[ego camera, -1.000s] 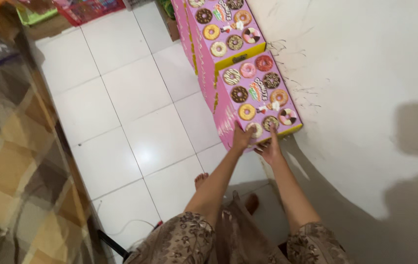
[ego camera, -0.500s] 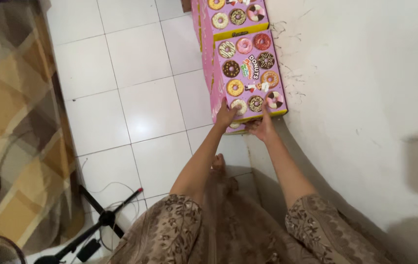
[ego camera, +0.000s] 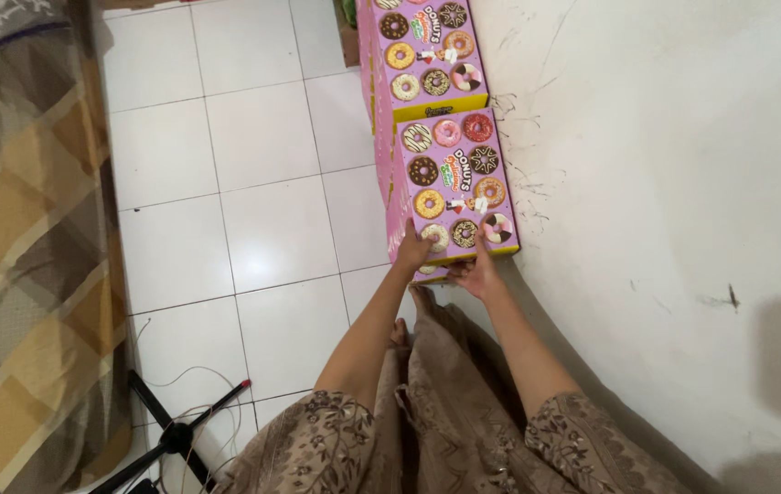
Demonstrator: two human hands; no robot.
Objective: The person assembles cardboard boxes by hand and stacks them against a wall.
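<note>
White floor tiles (ego camera: 262,229) run beside a scuffed white wall (ego camera: 665,183). From the head view, 2 pink boxes printed with doughnuts sit along the wall; the near box (ego camera: 454,187) lies under both hands. The left hand (ego camera: 411,249) has its fingers curled over the box's near left corner, the right hand (ego camera: 477,270) grips its near edge from below. Compared with half a second ago, both grips look alike and the box keeps its place against the wall. Left of the fingers, a checked blanket (ego camera: 25,229) and a black stand (ego camera: 176,439).

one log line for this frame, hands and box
left hand: on near edge of doughnut box | right hand: on same edge | box: against wall, second box behind | floor: white tile
</note>
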